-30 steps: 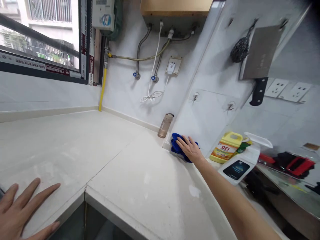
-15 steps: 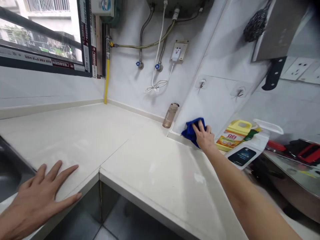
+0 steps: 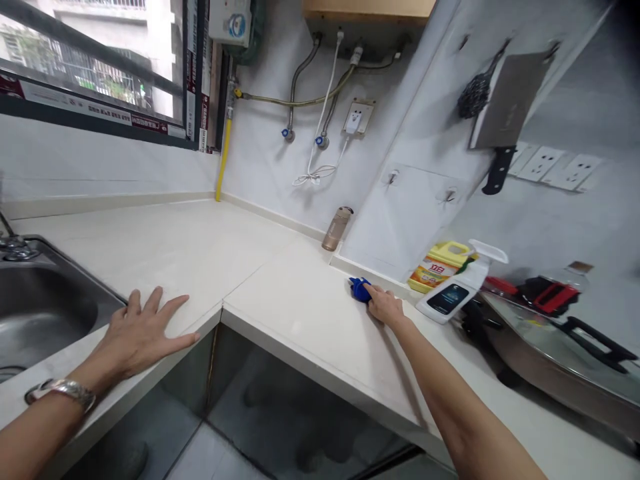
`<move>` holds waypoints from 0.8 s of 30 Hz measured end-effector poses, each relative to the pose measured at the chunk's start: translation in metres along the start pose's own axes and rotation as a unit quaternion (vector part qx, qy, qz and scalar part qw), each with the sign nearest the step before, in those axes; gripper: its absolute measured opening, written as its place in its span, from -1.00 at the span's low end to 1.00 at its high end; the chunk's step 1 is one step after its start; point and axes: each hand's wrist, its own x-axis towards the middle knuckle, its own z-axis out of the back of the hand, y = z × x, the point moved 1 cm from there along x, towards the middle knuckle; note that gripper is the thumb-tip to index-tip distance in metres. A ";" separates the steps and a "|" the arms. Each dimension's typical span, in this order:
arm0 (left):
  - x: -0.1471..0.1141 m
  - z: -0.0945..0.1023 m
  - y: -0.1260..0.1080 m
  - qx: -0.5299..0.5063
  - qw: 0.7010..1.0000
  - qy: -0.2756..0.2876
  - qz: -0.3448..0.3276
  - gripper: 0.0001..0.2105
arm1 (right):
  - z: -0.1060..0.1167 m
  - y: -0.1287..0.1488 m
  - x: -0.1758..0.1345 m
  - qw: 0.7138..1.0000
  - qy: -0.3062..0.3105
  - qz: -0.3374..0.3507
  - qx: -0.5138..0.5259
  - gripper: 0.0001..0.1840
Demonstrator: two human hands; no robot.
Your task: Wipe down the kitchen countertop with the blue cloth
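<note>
My right hand (image 3: 386, 306) is closed on a bunched blue cloth (image 3: 359, 289), which it presses onto the white countertop (image 3: 280, 303) near the low ledge along the wall. Part of the cloth is hidden under the fingers. With fingers spread, my left hand (image 3: 143, 333) rests on the counter's front edge beside the sink (image 3: 50, 300), holding nothing. A brown bottle (image 3: 337, 229) stands against the wall beyond the cloth. Right of my right hand are a yellow detergent jug (image 3: 439, 267) and a white spray bottle (image 3: 454, 293).
A large lidded pan (image 3: 560, 360) sits on the counter at the right. A cleaver (image 3: 515, 100) and a wire scrubber (image 3: 474, 97) hang on the wall above. A yellow pipe (image 3: 224, 160) comes down to the counter at the back corner.
My right hand has brought the blue cloth from the wall base down onto the countertop, toward me. My left hand stays spread on the counter edge. The view has shifted, showing more sink and pan.
</note>
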 end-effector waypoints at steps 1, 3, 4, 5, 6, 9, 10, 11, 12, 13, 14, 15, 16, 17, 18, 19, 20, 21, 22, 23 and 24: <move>0.000 0.000 0.000 -0.004 1.000 0.002 -0.003 -0.07 | 0.003 -0.002 -0.010 1.000 0.002 0.006 0.004 -0.34; -0.001 0.002 0.000 -0.009 1.000 0.005 -0.008 -0.07 | 0.008 -0.006 -0.032 1.000 0.004 0.021 0.014 -0.36; -0.002 0.002 0.000 -0.010 1.000 0.006 -0.009 -0.06 | 0.010 -0.007 -0.044 0.999 0.004 0.032 0.018 -0.37; -0.002 0.003 -0.001 -0.011 1.000 0.006 -0.011 -0.06 | 0.012 -0.007 -0.057 0.999 0.005 0.044 0.023 -0.38; -0.003 0.003 -0.002 -0.012 1.000 0.006 -0.013 -0.06 | 0.015 -0.006 -0.070 0.998 0.006 0.056 0.027 -0.38; -0.003 0.005 -0.004 -0.009 1.000 0.002 -0.024 -0.09 | 0.021 0.005 -0.112 0.994 0.005 0.098 0.040 -0.39; -0.004 0.006 -0.005 -0.008 1.000 0.001 -0.027 -0.09 | 0.024 0.012 -0.126 0.992 -0.008 0.117 0.047 -0.39; -0.005 0.007 -0.006 -0.007 1.000 0.000 -0.030 -0.09 | 0.026 0.019 -0.141 0.989 -0.027 0.137 0.056 -0.40; -0.006 0.008 -0.007 -0.006 0.999 0.000 -0.033 -0.10 | 0.029 0.027 -0.154 0.984 -0.052 0.157 0.064 -0.42; -0.007 0.009 -0.007 -0.005 0.999 -0.001 -0.035 -0.10 | 0.031 0.035 -0.168 0.979 -0.078 0.174 0.071 -0.43; -0.009 0.011 -0.008 -0.004 0.999 -0.002 -0.036 -0.10 | 0.033 0.043 -0.180 0.974 -0.103 0.187 0.075 -0.44; -0.011 0.012 -0.009 -0.004 0.999 -0.005 -0.040 -0.10 | 0.034 0.049 -0.193 0.971 -0.124 0.191 0.074 -0.44; -0.013 0.014 -0.011 -0.005 0.999 -0.011 -0.049 -0.10 | 0.034 0.055 -0.204 0.969 -0.143 0.190 0.070 -0.43; -0.015 0.016 -0.012 -0.007 0.998 -0.018 -0.060 -0.10 | 0.033 0.059 -0.214 0.967 -0.163 0.187 0.063 -0.42; -0.017 0.017 -0.013 -0.009 0.997 -0.025 -0.070 -0.10 | 0.031 0.063 -0.223 0.963 -0.186 0.186 0.054 -0.42; -0.018 0.019 -0.014 -0.012 0.996 -0.029 -0.078 -0.09 | 0.029 0.065 -0.232 0.957 -0.214 0.192 0.044 -0.44; -0.019 0.020 -0.014 -0.015 0.996 -0.032 -0.085 -0.09 | 0.025 0.066 -0.238 0.946 -0.243 0.210 0.032 -0.46; -0.020 0.020 -0.015 -0.016 0.996 -0.031 -0.086 -0.09 | 0.021 0.067 -0.243 0.932 -0.269 0.242 0.021 -0.48; -0.020 0.021 -0.015 -0.015 0.996 -0.028 -0.083 -0.09 | 0.016 0.068 -0.246 0.914 -0.288 0.285 0.010 -0.47; -0.020 0.021 -0.016 -0.013 0.996 -0.026 -0.081 -0.09 | 0.009 0.069 -0.248 0.894 -0.298 0.334 -0.001 -0.46; -0.019 0.021 -0.016 -0.009 0.996 -0.025 -0.079 -0.09 | 0.003 0.071 -0.247 0.875 -0.298 0.381 -0.010 -0.44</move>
